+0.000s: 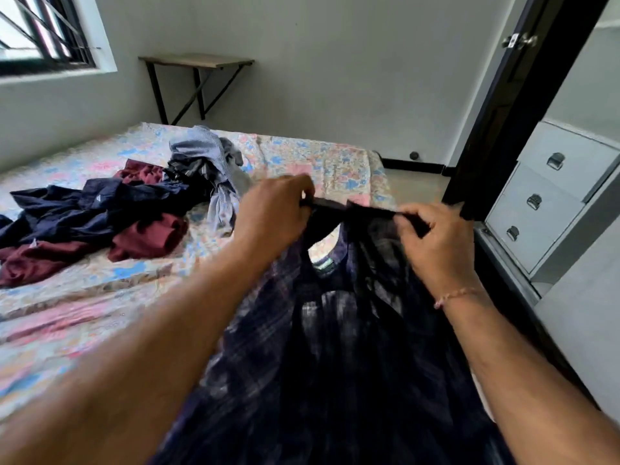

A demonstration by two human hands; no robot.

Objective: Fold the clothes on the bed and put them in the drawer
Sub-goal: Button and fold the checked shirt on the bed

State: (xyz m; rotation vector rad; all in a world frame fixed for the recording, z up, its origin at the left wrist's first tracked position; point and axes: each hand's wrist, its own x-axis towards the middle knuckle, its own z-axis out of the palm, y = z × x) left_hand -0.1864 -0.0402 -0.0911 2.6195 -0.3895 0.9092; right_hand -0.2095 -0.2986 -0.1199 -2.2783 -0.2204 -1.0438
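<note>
Up close, both hands hold a dark plaid shirt by its top edge, above the near right part of the bed. The left hand has its fingers curled over the cloth at one end of the collar line, and the right hand pinches the other end between thumb and fingers, so the fabric is stretched in a short band between them. Below that band the neck opening gapes, with a small label showing inside it, and the rest of the shirt hangs down toward the camera between the forearms. A thin pale bracelet sits on the right wrist. Farther left on the floral sheet lies a loose heap of unfolded clothes: a navy garment spread across a maroon one, with a grey-blue shirt bunched behind them. At the right stands a white chest of drawers, its three visible drawers closed, each with a metal cup handle. Beside it a dark door frame rises. A small folding bench stands against the far wall, near a barred window.
</note>
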